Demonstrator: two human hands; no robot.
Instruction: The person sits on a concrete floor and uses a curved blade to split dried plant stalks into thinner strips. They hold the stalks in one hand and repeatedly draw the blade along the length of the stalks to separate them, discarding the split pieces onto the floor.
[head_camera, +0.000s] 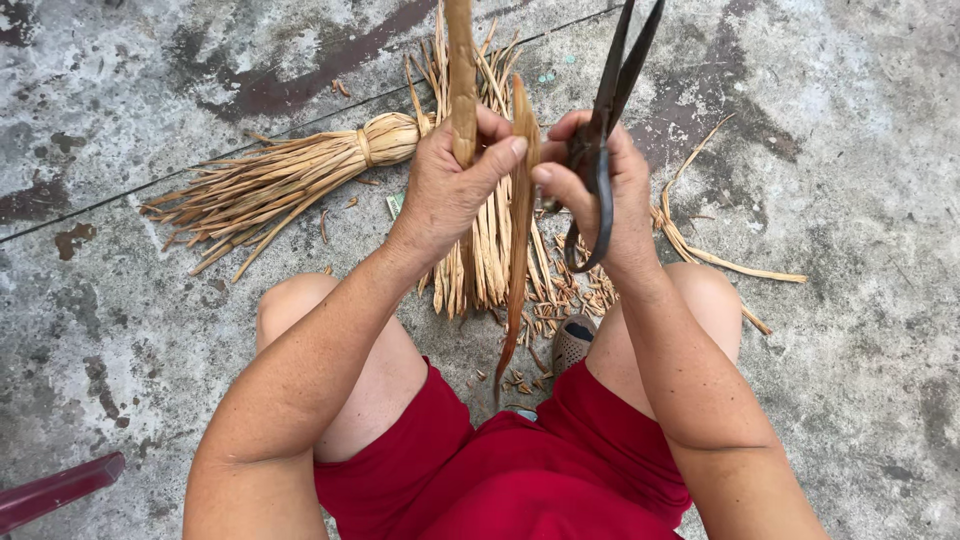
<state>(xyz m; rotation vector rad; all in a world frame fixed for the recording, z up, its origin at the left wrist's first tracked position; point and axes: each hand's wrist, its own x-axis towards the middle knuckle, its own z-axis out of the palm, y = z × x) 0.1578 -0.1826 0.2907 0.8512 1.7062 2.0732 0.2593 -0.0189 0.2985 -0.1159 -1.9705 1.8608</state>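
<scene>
The left hand (450, 185) is closed around a thick tan stalk (461, 70) that rises out of the top of the view; the fingers wrap its lower end and the thumb reaches across toward a long brown strip (520, 230) peeling down off it. That strip hangs from just beside the thumb tip and tapers to a point above the red shorts (520, 480). The right hand (600, 195) sits just right of the strip, its fingers curled through the dark loop handle of a pair of old iron scissors (605, 110); the blades point up and away and look nearly together, though the top edge of the view cuts them off, so how far they are parted is hard to tell. The thumb and forefinger of this hand pinch at the strip's upper part, touching it or very close to it.

Beyond the stalk, on the stained concrete floor (850, 330), lies a tied bundle of dried reeds (290, 180), bound at one end and fanning out to the left. A second loose sheaf of dried strips (480, 250) lies directly below the left hand, between the knees. Short cut scraps (570, 295) litter the floor under the right hand, and a few stray stems (720, 262) lie to the right of it. A grey slipper (570, 345) shows by the right knee. A dark red bar (55, 490) lies far left of the shorts.
</scene>
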